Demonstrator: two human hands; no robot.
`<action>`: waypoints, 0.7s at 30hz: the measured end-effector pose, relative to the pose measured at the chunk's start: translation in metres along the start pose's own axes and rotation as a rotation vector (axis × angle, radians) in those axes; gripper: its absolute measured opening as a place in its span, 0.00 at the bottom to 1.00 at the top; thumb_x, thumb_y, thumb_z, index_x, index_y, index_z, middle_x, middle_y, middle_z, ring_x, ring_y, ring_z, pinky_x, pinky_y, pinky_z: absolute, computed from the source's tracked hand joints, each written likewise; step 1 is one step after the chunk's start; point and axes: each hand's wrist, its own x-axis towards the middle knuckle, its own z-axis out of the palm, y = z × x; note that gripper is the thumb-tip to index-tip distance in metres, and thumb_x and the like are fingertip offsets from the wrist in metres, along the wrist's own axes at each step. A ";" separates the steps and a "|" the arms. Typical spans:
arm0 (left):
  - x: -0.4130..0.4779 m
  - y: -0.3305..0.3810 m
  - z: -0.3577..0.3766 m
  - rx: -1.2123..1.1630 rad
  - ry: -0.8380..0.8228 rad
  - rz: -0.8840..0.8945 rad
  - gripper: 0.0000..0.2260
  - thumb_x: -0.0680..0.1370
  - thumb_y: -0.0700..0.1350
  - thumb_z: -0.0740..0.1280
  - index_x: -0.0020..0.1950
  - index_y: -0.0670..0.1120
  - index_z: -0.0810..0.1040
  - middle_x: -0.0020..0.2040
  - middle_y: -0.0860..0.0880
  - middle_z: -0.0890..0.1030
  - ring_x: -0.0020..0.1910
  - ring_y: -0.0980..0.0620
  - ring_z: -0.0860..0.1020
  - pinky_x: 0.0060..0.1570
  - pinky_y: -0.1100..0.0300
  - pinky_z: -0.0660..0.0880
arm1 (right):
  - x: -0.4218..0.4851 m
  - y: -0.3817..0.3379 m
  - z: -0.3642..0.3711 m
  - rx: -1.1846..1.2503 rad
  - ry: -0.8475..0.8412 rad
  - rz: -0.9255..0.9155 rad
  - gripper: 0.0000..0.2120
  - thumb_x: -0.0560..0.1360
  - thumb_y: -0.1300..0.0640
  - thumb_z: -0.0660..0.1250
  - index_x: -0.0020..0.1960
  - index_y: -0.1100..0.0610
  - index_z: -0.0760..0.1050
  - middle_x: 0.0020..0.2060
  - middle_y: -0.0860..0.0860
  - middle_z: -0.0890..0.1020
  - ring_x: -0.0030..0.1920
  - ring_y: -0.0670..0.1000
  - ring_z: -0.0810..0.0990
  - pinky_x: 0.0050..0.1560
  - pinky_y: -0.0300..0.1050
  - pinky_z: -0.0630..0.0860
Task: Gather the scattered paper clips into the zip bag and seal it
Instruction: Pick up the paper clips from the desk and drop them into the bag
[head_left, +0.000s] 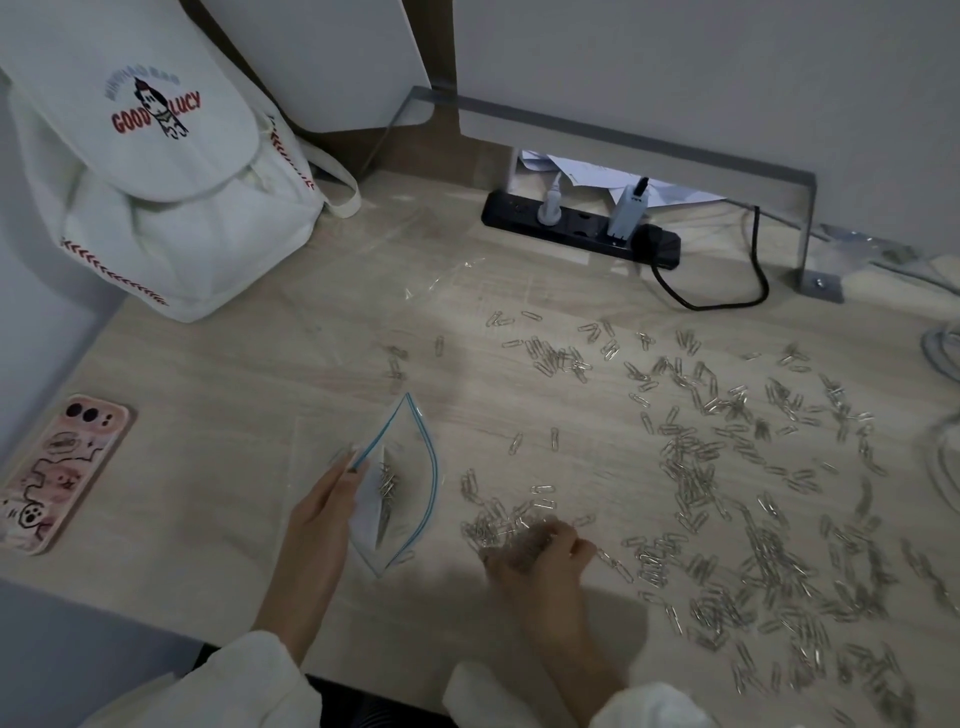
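Overhead view of a pale wooden tabletop (234, 374). At about 7 o'clock from its centre, a clear zip bag (410, 499) with a blue seal strip lies open, its mouth pointing towards 12 o'clock. The left hand (322, 514) pinches the bag's left lip and holds the mouth wide. A small bunch of clips lies inside.

Just beside the bag, at 5 o'clock, the right hand (540, 566) is curled over a heap of paper clips (727, 467), fingers closed round a cluster. That area is blurred, so how many it holds cannot be told. Many more silver clips lie scattered from 1 o'clock round to 4 o'clock, well apart from the bag.

A phone (62, 473) in a pink case lies at 9 o'clock. A white backpack (156, 197) stands at 10 o'clock. A black power strip (576, 228) sits at 1 o'clock by the wall.

The task looks barely begun. A loose handful may shed clips on the way to the bag. The thin lip could slip from the pinch and let the mouth collapse. A wide sweep at 4 o'clock might push clips off the edge. A clip caught in the seal strip would stop it closing.
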 end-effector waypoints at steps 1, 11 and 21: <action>0.000 0.000 0.000 0.000 -0.001 0.002 0.15 0.79 0.43 0.61 0.65 0.45 0.75 0.65 0.48 0.76 0.65 0.52 0.71 0.70 0.53 0.63 | 0.002 -0.003 0.006 -0.019 -0.004 -0.039 0.31 0.63 0.58 0.75 0.59 0.62 0.64 0.53 0.54 0.62 0.52 0.63 0.74 0.50 0.47 0.73; 0.002 -0.003 -0.009 0.017 0.003 -0.005 0.14 0.78 0.45 0.62 0.63 0.48 0.77 0.61 0.51 0.79 0.62 0.54 0.74 0.67 0.55 0.66 | 0.015 -0.008 0.023 -0.185 -0.027 -0.249 0.11 0.70 0.63 0.64 0.52 0.59 0.71 0.53 0.55 0.68 0.48 0.59 0.75 0.38 0.44 0.67; 0.002 0.000 -0.012 -0.016 0.002 0.027 0.10 0.78 0.45 0.62 0.57 0.52 0.79 0.53 0.61 0.79 0.55 0.63 0.75 0.58 0.63 0.68 | 0.036 -0.004 0.003 -0.353 0.046 -0.431 0.08 0.72 0.60 0.60 0.45 0.65 0.72 0.47 0.60 0.73 0.39 0.63 0.78 0.35 0.50 0.74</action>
